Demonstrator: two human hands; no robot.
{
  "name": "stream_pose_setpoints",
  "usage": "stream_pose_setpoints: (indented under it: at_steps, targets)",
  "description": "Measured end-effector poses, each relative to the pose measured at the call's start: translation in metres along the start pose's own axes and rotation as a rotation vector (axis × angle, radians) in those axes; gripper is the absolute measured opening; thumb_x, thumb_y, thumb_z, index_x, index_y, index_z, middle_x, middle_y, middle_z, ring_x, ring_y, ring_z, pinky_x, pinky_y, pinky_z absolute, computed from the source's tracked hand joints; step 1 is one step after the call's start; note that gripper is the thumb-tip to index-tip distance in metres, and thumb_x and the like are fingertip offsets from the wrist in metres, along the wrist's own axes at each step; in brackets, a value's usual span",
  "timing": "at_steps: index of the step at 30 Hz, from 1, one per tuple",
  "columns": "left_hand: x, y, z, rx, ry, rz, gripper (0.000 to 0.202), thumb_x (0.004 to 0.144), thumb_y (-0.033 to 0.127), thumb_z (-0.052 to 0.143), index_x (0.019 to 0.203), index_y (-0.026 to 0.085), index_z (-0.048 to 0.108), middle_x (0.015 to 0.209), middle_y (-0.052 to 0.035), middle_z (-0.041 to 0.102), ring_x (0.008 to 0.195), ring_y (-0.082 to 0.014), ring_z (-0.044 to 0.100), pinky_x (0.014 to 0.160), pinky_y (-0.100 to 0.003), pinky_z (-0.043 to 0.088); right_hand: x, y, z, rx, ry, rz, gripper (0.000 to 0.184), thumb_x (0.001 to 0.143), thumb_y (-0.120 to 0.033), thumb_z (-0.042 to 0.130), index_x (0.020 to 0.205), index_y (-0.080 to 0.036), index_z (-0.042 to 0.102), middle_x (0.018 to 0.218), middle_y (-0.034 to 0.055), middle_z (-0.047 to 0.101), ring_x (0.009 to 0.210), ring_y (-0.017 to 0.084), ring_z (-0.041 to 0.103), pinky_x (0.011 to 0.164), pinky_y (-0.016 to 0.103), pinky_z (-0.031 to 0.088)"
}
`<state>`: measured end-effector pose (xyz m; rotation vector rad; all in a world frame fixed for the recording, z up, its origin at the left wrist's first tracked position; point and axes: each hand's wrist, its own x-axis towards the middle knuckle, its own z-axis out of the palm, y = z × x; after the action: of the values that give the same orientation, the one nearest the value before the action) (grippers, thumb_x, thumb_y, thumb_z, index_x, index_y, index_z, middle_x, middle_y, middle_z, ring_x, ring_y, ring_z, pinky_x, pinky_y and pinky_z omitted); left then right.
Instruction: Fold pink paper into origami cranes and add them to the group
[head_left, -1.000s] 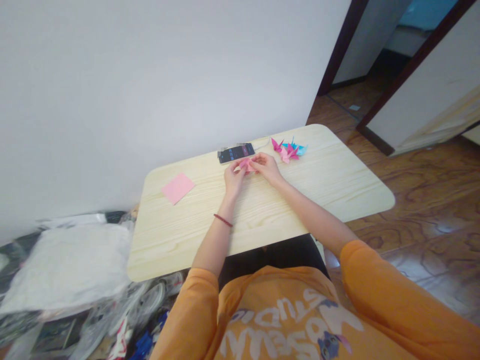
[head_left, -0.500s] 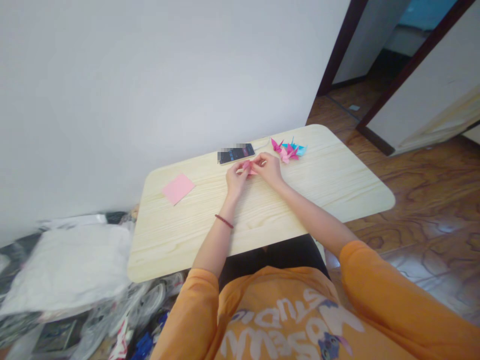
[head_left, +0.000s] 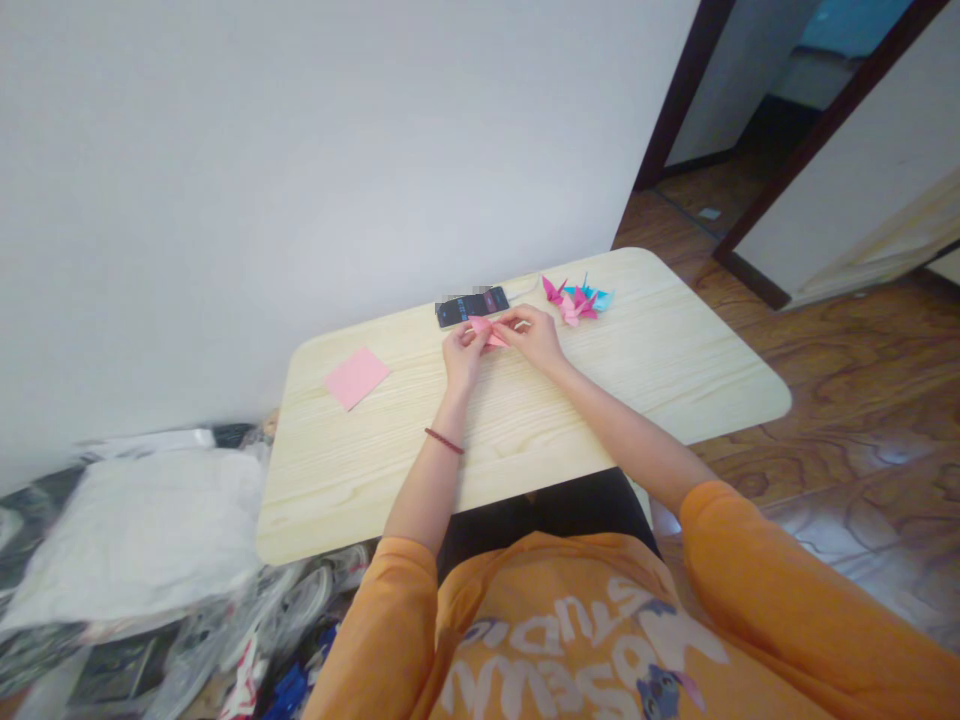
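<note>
Between my two hands is a small folded piece of pink origami paper, just above the table near the phone. My left hand pinches its left side with thumb and fingers. On the other side, my right hand grips the paper's right part between thumb and fingertips. My fingers partly cover the folds. Several folded paper cranes in magenta, pink and blue lie beyond my right hand. A flat square of pink paper rests to the left of my left hand.
A phone with a white cable lies at the table's back edge, close to the wall. The pale wooden table has rounded corners. A white bundle and plastic bags sit left of it; a doorway opens at the right.
My left hand has shifted slightly left, and more of the folded pink paper now shows between my hands. My right hand has barely moved.
</note>
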<state>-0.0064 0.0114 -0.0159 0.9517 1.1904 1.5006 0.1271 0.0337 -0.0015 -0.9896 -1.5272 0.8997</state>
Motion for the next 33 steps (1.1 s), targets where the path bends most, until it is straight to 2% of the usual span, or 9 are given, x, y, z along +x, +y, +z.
stream_pose_setpoints:
  at_steps: [6,10,16,21,33]
  targets:
    - [0.000,0.006,-0.004,0.029,-0.129,-0.029,0.034,0.065,0.038,0.077,0.089,0.015,0.069,0.087,-0.0084,0.073,0.076,-0.0181,0.068,0.067,-0.028,0.053,0.006,0.003,-0.003,0.433,-0.062,0.312,0.023,0.058,-0.036,0.078,0.069,-0.019,0.067,0.072,0.0009,0.067,0.070,0.015,0.060,0.068,0.029,0.049]
    - [-0.001,0.008,-0.004,0.030,-0.149,-0.019,0.035,0.065,0.037,0.077,0.091,0.015,0.070,0.084,-0.0081,0.073,0.074,-0.0185,0.068,0.070,-0.030,0.054,0.006,0.001,-0.005,0.556,-0.153,0.441,0.032,0.050,-0.036,0.084,0.072,-0.019,0.069,0.077,0.0011,0.070,0.072,0.015,0.062,0.068,0.029,0.050]
    - [-0.003,0.009,-0.003,0.036,-0.078,0.027,0.035,0.063,0.035,0.078,0.090,0.014,0.070,0.081,-0.0075,0.072,0.072,-0.0177,0.068,0.070,-0.031,0.054,0.006,0.005,-0.005,0.603,-0.208,0.497,0.033,0.050,-0.034,0.086,0.074,-0.018,0.071,0.074,0.0016,0.070,0.073,0.015,0.063,0.072,0.030,0.050]
    - [-0.003,0.011,-0.003,0.025,-0.048,-0.018,0.035,0.059,0.037,0.081,0.083,0.014,0.070,0.079,-0.0071,0.073,0.071,-0.0177,0.067,0.070,-0.032,0.054,0.006,0.006,-0.006,0.646,-0.239,0.518,0.029,0.053,-0.031,0.086,0.073,-0.017,0.070,0.074,0.0019,0.071,0.074,0.014,0.064,0.075,0.029,0.051]
    - [-0.004,0.016,-0.005,-0.008,-0.112,-0.065,0.038,0.057,0.038,0.083,0.082,0.012,0.072,0.081,-0.0093,0.073,0.075,-0.0197,0.069,0.078,-0.036,0.054,0.005,0.000,-0.008,0.669,-0.219,0.625,0.023,0.052,-0.017,0.085,0.067,-0.016,0.068,0.066,0.0003,0.069,0.066,0.011,0.064,0.069,0.025,0.052]
